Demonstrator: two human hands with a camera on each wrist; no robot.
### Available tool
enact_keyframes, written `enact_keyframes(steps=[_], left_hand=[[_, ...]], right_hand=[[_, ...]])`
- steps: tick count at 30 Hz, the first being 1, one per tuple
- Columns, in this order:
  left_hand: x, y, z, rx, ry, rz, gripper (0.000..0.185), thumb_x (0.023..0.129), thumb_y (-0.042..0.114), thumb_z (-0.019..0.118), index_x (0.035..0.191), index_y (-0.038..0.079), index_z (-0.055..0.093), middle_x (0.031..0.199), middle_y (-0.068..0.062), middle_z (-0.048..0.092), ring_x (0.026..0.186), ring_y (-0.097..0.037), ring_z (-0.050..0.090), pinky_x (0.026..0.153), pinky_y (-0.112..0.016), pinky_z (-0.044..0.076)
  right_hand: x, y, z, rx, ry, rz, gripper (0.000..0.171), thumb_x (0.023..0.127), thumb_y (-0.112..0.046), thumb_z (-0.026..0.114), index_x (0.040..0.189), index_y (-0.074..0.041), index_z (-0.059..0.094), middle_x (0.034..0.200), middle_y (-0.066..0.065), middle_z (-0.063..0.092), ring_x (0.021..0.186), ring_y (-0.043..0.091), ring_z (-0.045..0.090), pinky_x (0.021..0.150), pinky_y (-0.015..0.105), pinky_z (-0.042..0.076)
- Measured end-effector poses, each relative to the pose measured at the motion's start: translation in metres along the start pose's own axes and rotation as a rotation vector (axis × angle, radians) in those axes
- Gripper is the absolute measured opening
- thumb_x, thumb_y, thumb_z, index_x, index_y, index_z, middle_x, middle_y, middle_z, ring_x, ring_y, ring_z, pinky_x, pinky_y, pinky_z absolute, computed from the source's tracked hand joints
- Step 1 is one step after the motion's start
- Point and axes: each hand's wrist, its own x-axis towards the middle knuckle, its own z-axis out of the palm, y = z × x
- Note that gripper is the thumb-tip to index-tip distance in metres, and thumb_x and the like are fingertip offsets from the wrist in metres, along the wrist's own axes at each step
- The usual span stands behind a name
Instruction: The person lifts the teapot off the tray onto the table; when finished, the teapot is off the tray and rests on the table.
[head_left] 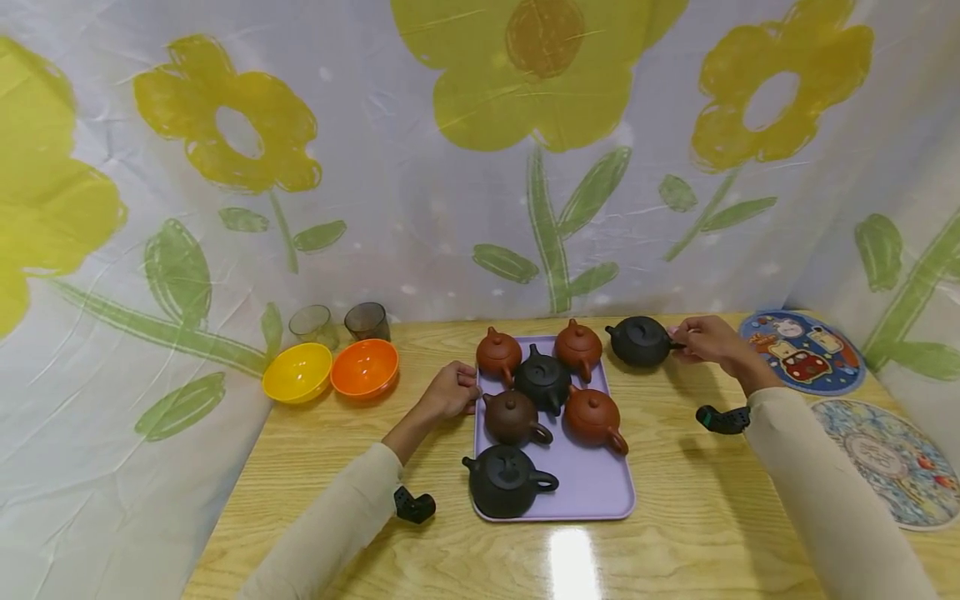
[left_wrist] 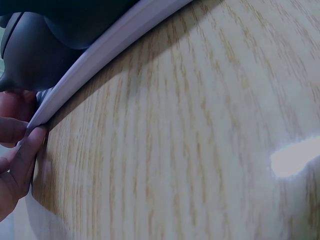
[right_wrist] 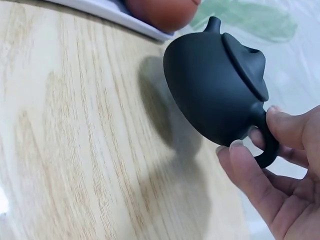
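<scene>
A lavender tray [head_left: 592, 487] on the wooden table [head_left: 675, 517] carries several small teapots: three red-brown ones, a dark brown one [head_left: 512, 417] and two black ones [head_left: 506, 481]. My left hand [head_left: 452, 390] holds the tray's left rim, and the left wrist view shows its fingers [left_wrist: 20, 145] pinching the rim of the tray [left_wrist: 100, 50]. Another black teapot [head_left: 640, 342] stands on the table just right of the tray's far corner. My right hand [head_left: 697, 340] grips this black teapot [right_wrist: 215, 85] by its loop handle, thumb and fingers [right_wrist: 250, 165] curled round it.
A yellow bowl [head_left: 297, 372] and an orange bowl [head_left: 365, 368] sit at the far left, with two glass tumblers [head_left: 367, 320] behind them. Two round patterned mats [head_left: 802, 350] lie at the right edge. A flower-print cloth hangs around the table.
</scene>
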Motion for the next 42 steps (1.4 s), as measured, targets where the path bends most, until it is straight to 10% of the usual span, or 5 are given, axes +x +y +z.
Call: enact_keyframes(steps=[14, 26, 33, 42], left_hand=[[0.001, 0.002, 0.003, 0.001, 0.000, -0.003, 0.036, 0.089, -0.005, 0.062, 0.123, -0.005, 0.052, 0.105, -0.015, 0.055, 0.074, -0.018, 0.056, 0.057, -0.028, 0.059], [0.001, 0.002, 0.004, 0.009, -0.006, 0.003, 0.034, 0.089, -0.005, 0.062, 0.122, -0.005, 0.052, 0.105, -0.016, 0.056, 0.073, -0.018, 0.057, 0.057, -0.029, 0.060], [0.000, 0.002, 0.001, 0.018, -0.001, 0.002, 0.034, 0.090, -0.005, 0.062, 0.123, -0.005, 0.052, 0.108, -0.017, 0.057, 0.075, -0.018, 0.058, 0.060, -0.029, 0.061], [-0.001, 0.000, -0.002, 0.015, -0.003, -0.005, 0.034, 0.090, -0.006, 0.061, 0.123, -0.005, 0.052, 0.110, -0.018, 0.057, 0.079, -0.019, 0.059, 0.063, -0.031, 0.062]], right_hand=[[0.021, 0.014, 0.012, 0.028, 0.131, 0.051, 0.042, 0.108, -0.026, 0.044, 0.116, 0.014, 0.055, 0.129, 0.033, 0.051, 0.084, 0.013, 0.068, 0.084, 0.034, 0.062], [0.024, 0.021, 0.016, 0.106, 0.182, 0.091, 0.051, 0.108, -0.032, 0.045, 0.133, 0.012, 0.048, 0.122, 0.026, 0.054, 0.078, 0.007, 0.066, 0.079, 0.028, 0.062], [0.015, 0.024, 0.014, 0.144, 0.219, 0.015, 0.066, 0.107, -0.039, 0.044, 0.150, 0.009, 0.029, 0.142, 0.039, 0.043, 0.087, 0.017, 0.073, 0.087, 0.042, 0.062], [-0.011, 0.021, 0.016, 0.090, 0.304, -0.074, 0.062, 0.105, -0.046, 0.046, 0.141, 0.003, 0.044, 0.137, 0.031, 0.052, 0.081, 0.010, 0.072, 0.073, 0.032, 0.062]])
